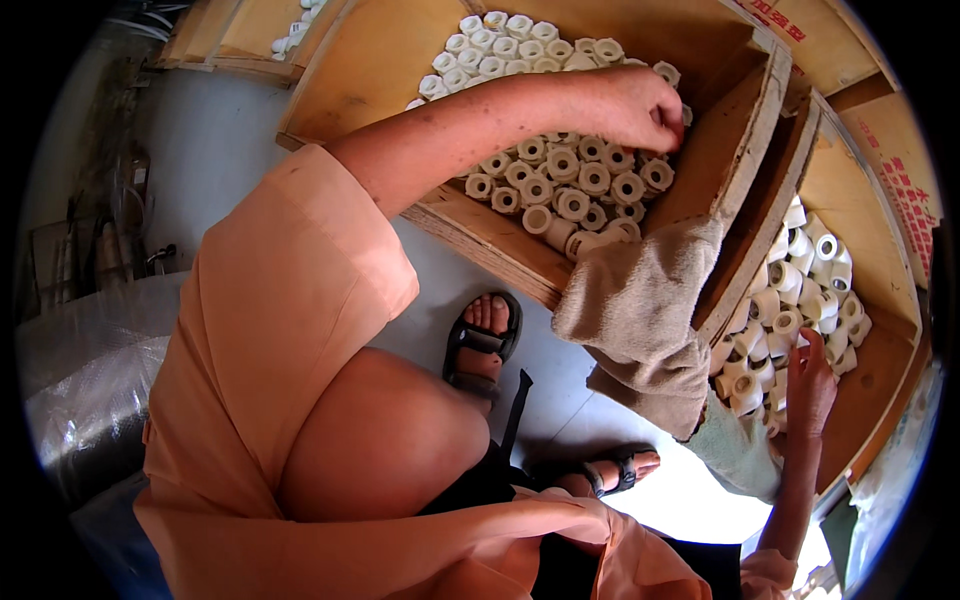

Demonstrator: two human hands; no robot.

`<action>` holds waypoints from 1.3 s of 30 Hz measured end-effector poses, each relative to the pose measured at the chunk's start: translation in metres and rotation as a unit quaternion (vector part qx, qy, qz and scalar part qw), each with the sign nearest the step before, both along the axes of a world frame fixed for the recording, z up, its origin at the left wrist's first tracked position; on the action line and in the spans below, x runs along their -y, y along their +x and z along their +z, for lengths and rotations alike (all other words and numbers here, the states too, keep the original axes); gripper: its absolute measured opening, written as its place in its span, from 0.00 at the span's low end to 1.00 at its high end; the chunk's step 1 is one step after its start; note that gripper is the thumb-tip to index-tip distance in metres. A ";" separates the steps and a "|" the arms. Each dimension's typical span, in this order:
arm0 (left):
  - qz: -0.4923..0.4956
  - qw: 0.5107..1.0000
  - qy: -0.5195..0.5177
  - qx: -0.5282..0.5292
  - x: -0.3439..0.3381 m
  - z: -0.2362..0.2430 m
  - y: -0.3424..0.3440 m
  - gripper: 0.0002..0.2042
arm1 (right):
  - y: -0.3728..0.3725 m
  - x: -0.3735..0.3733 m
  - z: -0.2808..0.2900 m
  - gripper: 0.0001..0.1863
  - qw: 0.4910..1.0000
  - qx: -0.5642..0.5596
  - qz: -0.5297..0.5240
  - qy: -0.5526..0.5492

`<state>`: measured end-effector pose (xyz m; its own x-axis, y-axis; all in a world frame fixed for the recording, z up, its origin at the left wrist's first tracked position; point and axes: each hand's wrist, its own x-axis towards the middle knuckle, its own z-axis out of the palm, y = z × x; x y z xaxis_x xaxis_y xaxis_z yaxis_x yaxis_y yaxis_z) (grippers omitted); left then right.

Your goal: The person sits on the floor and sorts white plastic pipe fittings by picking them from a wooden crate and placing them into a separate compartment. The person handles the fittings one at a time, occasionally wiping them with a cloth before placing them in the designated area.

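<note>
My left arm stretches across a wooden box (481, 243) holding rows of white plastic pipe fittings (563, 163) with hexagonal collars. Over the right side of those rows, my left hand (640, 108) is closed, its fingers curled downward. Whatever it may hold is hidden. Off to the right, a second wooden box (884, 402) contains a loose heap of white pipe elbows (788, 290). My right hand (812, 388) reaches into this heap with bent fingers. A small white fitting (803, 340) shows at its fingertips, partly covered.
A brown towel (640, 295) drapes over the corner between the boxes, with a pale green cloth (735, 450) below it. Another wooden box (262, 35) stands at the far left. Clear plastic wrap (95, 390) lies on the left. My sandalled feet (483, 340) rest on the floor.
</note>
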<state>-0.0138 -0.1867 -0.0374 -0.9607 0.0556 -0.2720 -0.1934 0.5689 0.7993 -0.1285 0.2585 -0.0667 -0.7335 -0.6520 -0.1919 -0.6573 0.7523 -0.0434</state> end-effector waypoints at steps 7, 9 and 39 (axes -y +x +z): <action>-0.063 0.993 0.011 0.095 0.003 -0.001 0.014 0.08 | -0.002 0.001 -0.007 0.18 1.000 0.006 -0.005 -0.003; -0.076 0.993 -0.020 0.086 0.004 -0.004 0.016 0.08 | -0.001 0.003 -0.007 0.18 1.000 0.017 -0.002 -0.019; -0.182 0.958 -0.112 0.192 -0.035 -0.028 0.052 0.14 | -0.009 0.013 -0.010 0.14 0.991 0.053 -0.015 -0.121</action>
<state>0.0377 -0.1521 -0.0656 -0.7152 0.2669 -0.6459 -0.2047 0.8037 0.5587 -0.1371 0.2451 -0.0766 -0.7379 -0.6660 -0.1094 -0.6167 0.7312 -0.2915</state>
